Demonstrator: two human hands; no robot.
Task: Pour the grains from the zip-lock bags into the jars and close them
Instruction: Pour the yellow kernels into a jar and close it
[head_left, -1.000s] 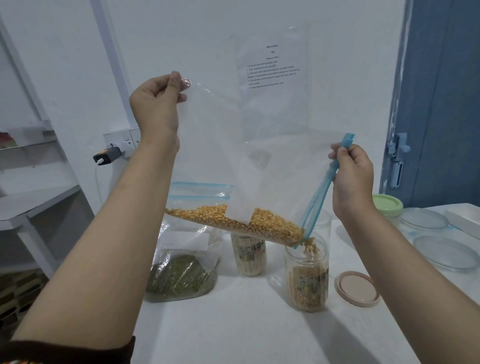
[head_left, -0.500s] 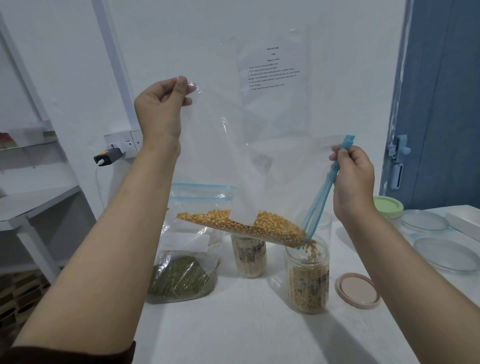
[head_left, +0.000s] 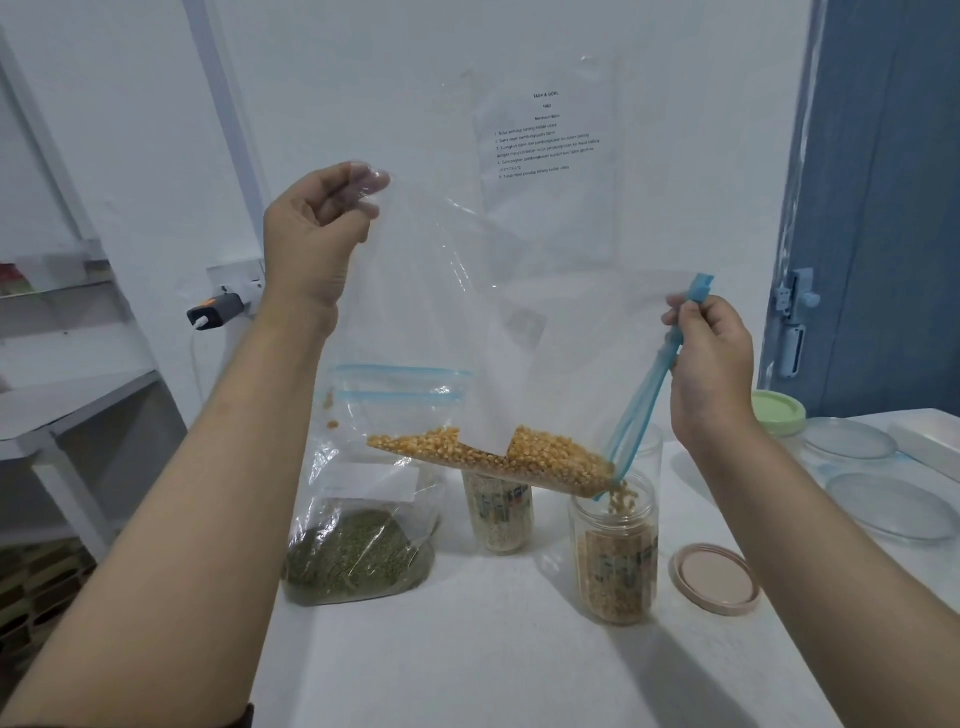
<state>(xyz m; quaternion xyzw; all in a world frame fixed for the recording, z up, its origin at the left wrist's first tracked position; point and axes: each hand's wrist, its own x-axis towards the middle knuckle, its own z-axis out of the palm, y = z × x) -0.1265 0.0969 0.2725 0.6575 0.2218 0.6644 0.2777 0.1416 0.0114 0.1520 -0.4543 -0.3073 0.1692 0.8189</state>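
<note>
Above the open jar (head_left: 615, 551), both hands grip the bag (head_left: 483, 322), tilted mouth-down rightward: left hand (head_left: 317, 234) high, right hand (head_left: 711, 358) low.

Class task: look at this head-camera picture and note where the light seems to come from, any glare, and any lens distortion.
Head view: soft shadows of the open jar and both arms fall toward the camera on the table, so light seems to come from above and behind the jars; faint sheen streaks the clear bag held by the left hand and right hand; wide-angle bending bows the door edge.

bag (head_left: 467, 312) above jar (head_left: 615, 561), lid (head_left: 716, 579) right
</note>
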